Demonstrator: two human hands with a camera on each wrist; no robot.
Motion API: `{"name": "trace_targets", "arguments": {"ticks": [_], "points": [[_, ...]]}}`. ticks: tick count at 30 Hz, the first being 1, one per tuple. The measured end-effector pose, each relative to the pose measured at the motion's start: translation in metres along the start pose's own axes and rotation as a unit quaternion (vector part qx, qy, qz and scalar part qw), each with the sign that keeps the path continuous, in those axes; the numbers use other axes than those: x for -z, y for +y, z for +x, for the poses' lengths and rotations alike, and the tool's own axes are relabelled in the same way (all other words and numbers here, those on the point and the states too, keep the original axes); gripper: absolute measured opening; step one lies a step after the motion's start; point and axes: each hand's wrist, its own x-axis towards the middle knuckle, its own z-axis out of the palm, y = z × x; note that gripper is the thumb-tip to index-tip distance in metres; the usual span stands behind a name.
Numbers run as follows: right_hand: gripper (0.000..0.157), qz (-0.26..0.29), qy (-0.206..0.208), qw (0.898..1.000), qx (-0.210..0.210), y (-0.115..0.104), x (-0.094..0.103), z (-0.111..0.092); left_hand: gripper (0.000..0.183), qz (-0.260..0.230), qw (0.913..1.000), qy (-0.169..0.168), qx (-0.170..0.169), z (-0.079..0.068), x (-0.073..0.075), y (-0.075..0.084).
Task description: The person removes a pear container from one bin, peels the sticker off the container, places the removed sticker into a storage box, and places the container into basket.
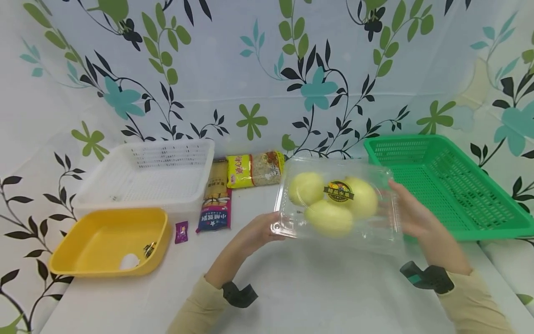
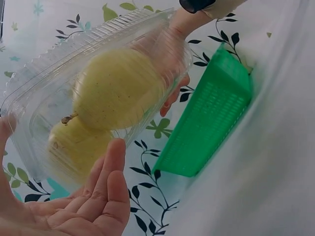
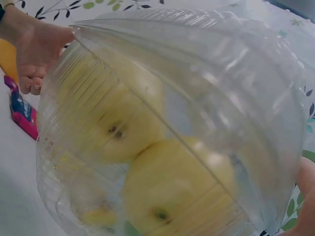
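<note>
A clear plastic fruit box (image 1: 288,226) with three round, pale yellow pears (image 1: 329,218) inside is held up above the white table, tilted. On its lid is a black and gold sticker (image 1: 339,191). My left hand (image 1: 267,227) holds the box's left end, thumb on one side and fingers beneath, as the left wrist view shows. At the opposite end my right hand (image 1: 410,211) grips the box, some of its fingers seen through the clear plastic. A brown stem (image 2: 69,118) shows on one pear in the left wrist view.
Behind the right hand stands a green basket (image 1: 459,234). To the left are a white basket (image 1: 137,204) and a yellow tray (image 1: 108,215) with small items in it. A yellow packet (image 1: 260,169), a long brown-and-blue packet (image 1: 215,199) and a small purple packet (image 1: 181,232) lie nearby.
</note>
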Motion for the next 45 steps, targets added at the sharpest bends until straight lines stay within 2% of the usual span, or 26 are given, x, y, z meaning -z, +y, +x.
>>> {"name": "trace_targets", "arguments": {"ticks": [6,11,19,23,27,30,33,36,40,45], "points": [[0.085,-0.024,0.003,1.000,-0.017,0.010,-0.008,0.013,0.059,-0.023,0.9996,0.014,-0.005,-0.013,0.013,-0.010],[0.085,-0.023,0.022,0.999,-0.034,0.015,-0.013,0.027,0.058,-0.021,0.9997,0.003,-0.013,-0.022,0.023,-0.017],[0.079,-0.042,0.010,0.998,-0.034,0.029,-0.016,0.044,0.027,-0.037,0.9989,-0.029,0.005,-0.041,0.040,-0.031],[0.078,-0.051,0.008,0.998,-0.031,0.039,-0.020,0.051,0.022,-0.037,0.9988,-0.032,-0.002,-0.047,0.050,-0.040],[0.058,-0.026,0.010,0.999,-0.029,0.050,-0.027,0.058,0.023,-0.046,0.9987,-0.021,0.008,-0.054,0.059,-0.047],[0.040,0.000,0.028,0.999,-0.021,0.060,-0.031,0.064,0.023,-0.059,0.9981,-0.007,0.019,-0.059,0.063,-0.051],[0.045,0.014,0.044,0.999,-0.012,0.069,-0.035,0.070,0.022,-0.070,0.9973,0.007,0.022,-0.062,0.068,-0.056],[0.060,0.008,0.064,0.998,-0.014,0.078,-0.038,0.074,0.023,-0.080,0.9964,0.007,0.026,-0.065,0.073,-0.065],[0.068,-0.015,0.065,0.998,-0.025,0.086,-0.040,0.076,0.028,-0.112,0.9928,-0.016,0.040,-0.070,0.082,-0.079],[0.064,-0.025,0.062,0.997,-0.026,0.095,-0.039,0.078,0.028,-0.120,0.9909,-0.043,0.042,-0.074,0.088,-0.088]]}}
